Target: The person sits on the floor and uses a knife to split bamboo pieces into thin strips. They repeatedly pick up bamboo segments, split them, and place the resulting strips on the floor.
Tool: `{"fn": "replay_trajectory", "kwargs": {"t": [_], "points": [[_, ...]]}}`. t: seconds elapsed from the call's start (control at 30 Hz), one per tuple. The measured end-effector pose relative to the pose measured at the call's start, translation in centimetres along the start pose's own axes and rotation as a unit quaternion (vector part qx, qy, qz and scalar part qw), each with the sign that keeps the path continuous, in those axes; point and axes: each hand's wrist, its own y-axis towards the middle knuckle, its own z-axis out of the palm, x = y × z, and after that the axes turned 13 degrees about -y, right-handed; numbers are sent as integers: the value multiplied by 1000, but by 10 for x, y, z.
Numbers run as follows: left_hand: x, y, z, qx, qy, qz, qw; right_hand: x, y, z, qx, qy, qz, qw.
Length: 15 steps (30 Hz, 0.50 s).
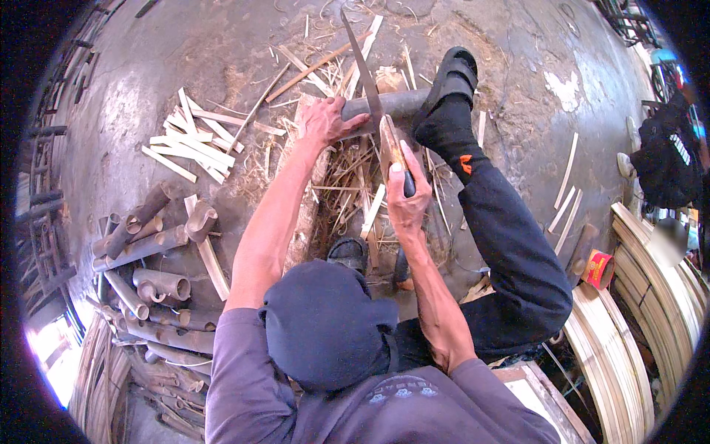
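Note:
A dark bamboo tube (pixel 405 103) lies crosswise in front of me. My left hand (pixel 325 120) grips its left end, fingers over the top and thumb along the near side. My right hand (pixel 408 196) is closed round the handle of a handsaw (pixel 360 63), whose long blade crosses the tube close to my left thumb and points away. Whether its teeth have cut into the tube cannot be made out. A black-sandalled foot (pixel 449 85) presses on the tube's right part. Under the left end is a rough wooden beam (pixel 303 229).
Pale split strips (pixel 194 144) lie piled at the left, with shavings scattered ahead. Several bamboo tubes (pixel 166 285) are heaped at the lower left. Bundled long slats (pixel 610 355) and a red tin (pixel 597 268) stand at the right. Dark clothing (pixel 663 159) shows near the right edge.

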Motion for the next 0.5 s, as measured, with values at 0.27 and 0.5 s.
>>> {"fn": "replay_trajectory", "kwargs": {"t": [0.27, 0.5], "points": [[2, -1, 1, -28, 3, 37, 999, 2, 0, 0, -1, -9, -17, 1000], [-11, 9, -12, 76, 19, -60, 995, 21, 5, -4, 1, -58, -28, 998]]}}
